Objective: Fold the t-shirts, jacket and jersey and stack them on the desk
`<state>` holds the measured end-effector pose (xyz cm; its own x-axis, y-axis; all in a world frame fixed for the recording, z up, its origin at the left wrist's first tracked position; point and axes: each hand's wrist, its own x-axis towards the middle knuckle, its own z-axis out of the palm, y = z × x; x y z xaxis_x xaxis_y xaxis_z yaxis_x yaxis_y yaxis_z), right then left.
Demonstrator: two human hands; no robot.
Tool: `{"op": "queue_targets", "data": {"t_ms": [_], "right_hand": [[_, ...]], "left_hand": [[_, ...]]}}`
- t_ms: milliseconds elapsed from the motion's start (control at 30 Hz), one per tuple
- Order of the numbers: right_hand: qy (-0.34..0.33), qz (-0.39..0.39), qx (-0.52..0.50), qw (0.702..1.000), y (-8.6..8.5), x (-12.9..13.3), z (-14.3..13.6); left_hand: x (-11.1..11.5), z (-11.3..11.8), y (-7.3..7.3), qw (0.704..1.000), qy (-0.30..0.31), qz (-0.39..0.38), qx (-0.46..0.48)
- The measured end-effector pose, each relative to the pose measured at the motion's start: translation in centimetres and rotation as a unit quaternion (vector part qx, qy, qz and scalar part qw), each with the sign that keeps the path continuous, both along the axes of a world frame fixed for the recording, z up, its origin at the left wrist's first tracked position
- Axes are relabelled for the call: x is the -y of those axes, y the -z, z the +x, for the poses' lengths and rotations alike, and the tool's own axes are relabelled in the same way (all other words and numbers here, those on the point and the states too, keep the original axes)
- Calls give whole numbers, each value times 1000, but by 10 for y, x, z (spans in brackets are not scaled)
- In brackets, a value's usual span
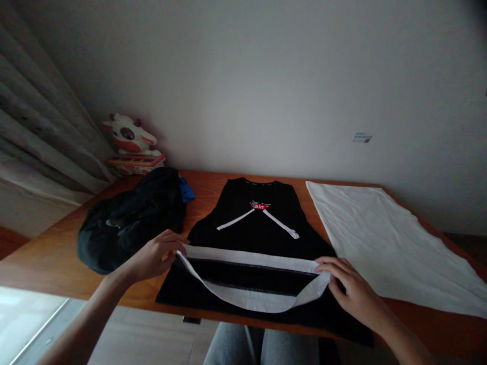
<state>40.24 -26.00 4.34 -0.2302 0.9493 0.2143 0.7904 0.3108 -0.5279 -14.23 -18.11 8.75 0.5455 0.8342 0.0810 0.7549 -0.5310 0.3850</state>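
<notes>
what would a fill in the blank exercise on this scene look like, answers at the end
The left hand and right hand hold a waistband coloured ____. The toy behind the black bundle is shaped like a ____. The lettering on the black top has a ____ background.
white; cow; red

On one wooden table point(210, 185) I count one black top point(262, 190) and two white strings point(280, 223) at twelve o'clock, one white cloth point(391, 243) at three, two hands point(163, 253) at four and eight, one white waistband point(251, 300) at six, one dark bundle point(129, 223) at nine, one cow toy point(131, 139) at ten.
</notes>
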Motion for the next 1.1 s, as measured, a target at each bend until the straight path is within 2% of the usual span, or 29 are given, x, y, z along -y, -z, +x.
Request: {"op": "queue_targets", "data": {"t_ms": [100,233,400,600,733,900,1100], "right_hand": [[-55,-30,58,996,-13,7,-2],[-72,-59,106,990,-23,6,3],[-90,-88,121,985,-24,-1,13],[-78,-127,79,986,-23,-9,15],[-76,-175,41,981,-28,-15,9],[-76,-221,-10,972,-28,-22,6],[-27,-230,-31,972,-21,-26,15]], "left_hand": [[6,4,-13,997,55,-56,-25],[3,3,-17,996,54,-59,-46],[-10,-6,-7,997,-2,-69,-47],[-19,-7,11,989,-99,-110,-13],[-25,-6,18,987,-105,-123,-13],[-27,-7,20,987,-102,-122,-6],[-25,-10,21,986,-110,-127,-13]]}}
